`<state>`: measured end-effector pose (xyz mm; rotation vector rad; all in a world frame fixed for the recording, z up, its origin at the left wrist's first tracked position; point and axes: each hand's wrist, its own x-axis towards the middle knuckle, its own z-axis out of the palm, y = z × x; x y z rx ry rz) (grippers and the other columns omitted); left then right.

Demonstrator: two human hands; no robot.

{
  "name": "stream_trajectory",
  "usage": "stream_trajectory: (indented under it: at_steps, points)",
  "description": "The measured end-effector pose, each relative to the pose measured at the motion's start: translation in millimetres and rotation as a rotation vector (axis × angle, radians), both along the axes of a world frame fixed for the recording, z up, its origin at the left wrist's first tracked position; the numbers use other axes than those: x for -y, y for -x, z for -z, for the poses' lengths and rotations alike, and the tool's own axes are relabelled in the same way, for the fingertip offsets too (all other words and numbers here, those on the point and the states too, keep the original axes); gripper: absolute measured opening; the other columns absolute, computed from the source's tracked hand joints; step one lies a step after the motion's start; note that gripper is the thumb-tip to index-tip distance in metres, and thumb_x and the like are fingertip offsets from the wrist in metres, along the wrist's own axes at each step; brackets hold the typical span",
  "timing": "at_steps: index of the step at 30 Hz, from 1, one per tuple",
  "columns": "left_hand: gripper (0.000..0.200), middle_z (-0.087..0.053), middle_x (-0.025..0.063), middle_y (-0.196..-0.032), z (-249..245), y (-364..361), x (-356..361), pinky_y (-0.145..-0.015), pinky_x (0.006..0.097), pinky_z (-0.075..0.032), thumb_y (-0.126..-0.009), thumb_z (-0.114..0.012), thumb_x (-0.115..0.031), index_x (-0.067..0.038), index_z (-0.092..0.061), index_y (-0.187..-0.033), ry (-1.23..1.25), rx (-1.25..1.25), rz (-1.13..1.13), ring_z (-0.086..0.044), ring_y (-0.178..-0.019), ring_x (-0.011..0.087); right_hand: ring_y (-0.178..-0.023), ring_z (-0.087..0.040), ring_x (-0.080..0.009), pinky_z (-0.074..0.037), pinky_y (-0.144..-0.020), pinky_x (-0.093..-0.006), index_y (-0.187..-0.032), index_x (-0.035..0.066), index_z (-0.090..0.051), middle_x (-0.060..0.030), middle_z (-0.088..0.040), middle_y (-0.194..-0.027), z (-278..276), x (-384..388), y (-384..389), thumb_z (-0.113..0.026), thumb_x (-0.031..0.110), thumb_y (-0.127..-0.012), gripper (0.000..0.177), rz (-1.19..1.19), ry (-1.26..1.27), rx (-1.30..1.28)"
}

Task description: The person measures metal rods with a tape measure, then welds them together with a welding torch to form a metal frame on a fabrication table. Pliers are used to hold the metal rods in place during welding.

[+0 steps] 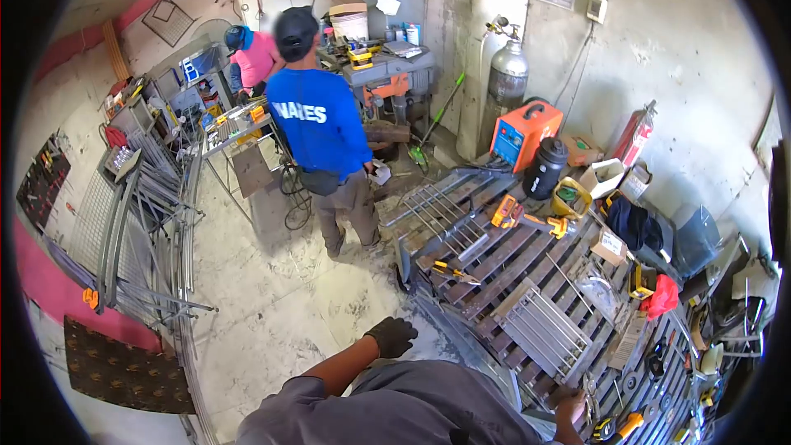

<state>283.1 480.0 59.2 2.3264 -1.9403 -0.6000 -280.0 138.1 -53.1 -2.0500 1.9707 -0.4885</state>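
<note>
A dark glove covers my left hand (392,337), which hangs over the pale floor beside the slatted metal table (494,268); its fingers look curled, and what they hold, if anything, cannot be made out. At the table's near edge, my bare right hand (568,405) has its fingers closed around metal locking pliers (590,397). Left of and beyond that hand, a barred metal grille (544,330) lies on the slats. A tape measure (604,428) and an orange-handled tool (630,426) lie to the right of the pliers.
A person in a blue shirt (317,119) stands ahead, and another in pink (257,59) is farther back. The table bears a second grille (438,218), a yellow drill (507,213), a black bottle (545,169) and an orange welder (527,136). Metal bars (156,222) lean at left.
</note>
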Motion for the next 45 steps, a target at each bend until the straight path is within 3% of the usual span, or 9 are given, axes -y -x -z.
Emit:
stream_trajectory:
  at_steps: [6, 10, 17, 21, 26, 29, 30, 31, 45]
  points:
    - [0.035, -0.076, 0.0154, -0.122, 5.5, -64.6, -88.0, -0.101, 0.053, -0.057, -0.103, -0.072, -0.037, -0.013, -0.075, -0.128, 0.055, -0.05, -0.129, -0.072, -0.119, 0.0375, -0.108, -0.073, -0.0493, -0.058, -0.094, -0.0548, -0.125, 0.003, -0.074, -0.0278, -0.077, -0.112, 8.1, -44.0, -30.1, -0.071, 0.018, -0.093, 0.035, 0.203, 0.404, -0.071]
    - [0.038, -0.076, 0.0157, -0.127, 4.4, -124.5, -179.9, -0.103, 0.0544, -0.056, -0.104, -0.07, -0.039, -0.015, -0.075, -0.133, 0.01, -0.057, -0.241, -0.071, -0.122, 0.0374, -0.109, -0.074, -0.0487, -0.059, -0.096, -0.0548, -0.124, 0.004, -0.076, -0.0275, -0.078, -0.114, 11.3, -130.2, -113.8, -0.072, 0.019, -0.092, 0.035, 0.119, 0.279, -0.093]
    - [0.04, -0.078, 0.0147, -0.131, 15.3, -234.5, -309.5, -0.106, 0.0563, -0.056, -0.105, -0.068, -0.041, -0.016, -0.076, -0.134, -0.211, -0.078, -0.362, -0.072, -0.127, 0.0383, -0.111, -0.076, -0.0475, -0.06, -0.099, -0.0547, -0.123, 0.006, -0.079, -0.0271, -0.079, -0.117, 81.5, -238.8, -316.4, -0.074, 0.02, -0.091, 0.035, -0.732, -0.44, -0.277]
    - [0.038, -0.08, 0.0127, -0.121, 1.9, -301.6, -329.4, -0.102, 0.0534, -0.058, -0.103, -0.071, -0.04, -0.016, -0.077, -0.132, -0.064, -0.12, -0.419, -0.074, -0.119, 0.0368, -0.113, -0.077, -0.0469, -0.06, -0.1, -0.0547, -0.122, 0.007, -0.081, -0.0268, -0.08, -0.119, 111.2, -260.2, -416.1, -0.075, 0.021, -0.091, 0.035, -1.143, -0.537, -0.307]
    - [0.036, -0.079, 0.0129, -0.114, -39.5, -415.4, -296.3, -0.098, 0.0504, -0.058, -0.1, -0.077, -0.033, -0.012, -0.076, -0.129, 0.241, -0.165, -0.432, -0.073, -0.111, 0.0361, -0.114, -0.078, -0.0454, -0.063, -0.099, -0.0519, -0.131, 0.009, -0.081, -0.0245, -0.079, -0.127, 69.1, -261.9, -537.8, -0.072, 0.014, -0.09, 0.042, -1.131, -0.637, -0.464]
    - [0.032, -0.077, 0.015, -0.113, -93.5, -509.0, -248.3, -0.094, 0.0503, -0.058, -0.099, -0.08, -0.025, -0.01, -0.076, -0.127, 0.493, 0.016, -0.375, -0.072, -0.107, 0.0383, -0.111, -0.081, -0.0395, -0.065, -0.094, -0.0507, -0.137, 0.009, -0.079, -0.0226, -0.08, -0.13, 198.1, -194.0, -624.6, -0.071, 0.01, -0.09, 0.048, -2.157, -0.557, -1.514]
    - [0.032, -0.077, 0.0152, -0.113, -100.4, -534.3, -240.9, -0.094, 0.0503, -0.057, -0.099, -0.08, -0.025, -0.009, -0.076, -0.127, 0.527, 0.029, -0.37, -0.072, -0.108, 0.0385, -0.111, -0.081, -0.0391, -0.065, -0.094, -0.0505, -0.137, 0.009, -0.079, -0.0223, -0.08, -0.13, 155.2, -197.2, -647.4, -0.071, 0.01, -0.09, 0.048, -1.565, -0.842, -1.115]
    - [0.032, -0.077, 0.0154, -0.114, -107.7, -559.9, -233.5, -0.094, 0.0503, -0.057, -0.098, -0.08, -0.024, -0.009, -0.076, -0.127, 0.557, 0.041, -0.362, -0.072, -0.108, 0.0387, -0.111, -0.081, -0.0386, -0.065, -0.094, -0.0503, -0.137, 0.009, -0.079, -0.022, -0.081, -0.13, 134.2, -193.5, -678.5, -0.071, 0.01, -0.09, 0.048, -1.429, -0.918, -1.01]
    - [0.035, -0.073, 0.0221, -0.127, -116.3, -902.4, -109.9, -0.104, 0.0528, -0.056, -0.095, -0.08, -0.02, -0.006, -0.075, -0.127, 0.541, -0.082, -0.443, -0.068, -0.121, 0.0447, -0.114, -0.08, -0.0326, -0.065, -0.095, -0.0472, -0.142, 0.011, -0.079, -0.0172, -0.082, -0.13, 72.9, -140.2, -1042.9, -0.07, 0.011, -0.092, 0.051, -0.733, -1.446, -0.416]
